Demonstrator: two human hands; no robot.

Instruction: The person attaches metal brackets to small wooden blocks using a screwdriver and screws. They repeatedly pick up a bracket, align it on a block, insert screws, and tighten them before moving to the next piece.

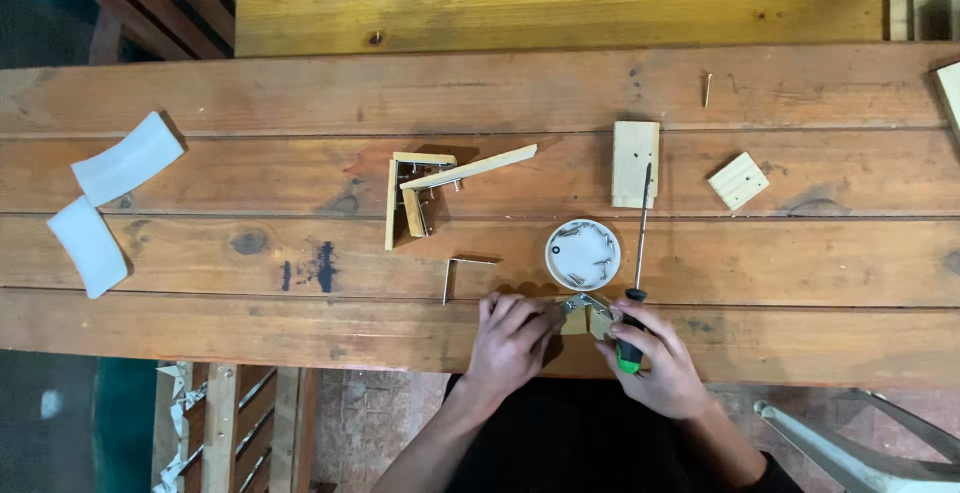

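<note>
Left hand (512, 338) clamped on small wood piece with metal bracket (585, 311) at near edge of surface (200, 333) | right hand (655, 358) gripping green-handled screwdriver (636, 283), shaft pointing away | white dish of screws (583, 253) just beyond | loose L-bracket (462, 271) beside left hand

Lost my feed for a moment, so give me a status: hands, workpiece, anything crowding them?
Left hand steadies small wood-and-bracket piece. Right hand grips screwdriver. White dish of screws close behind, loose angle bracket beside left hand.
</note>
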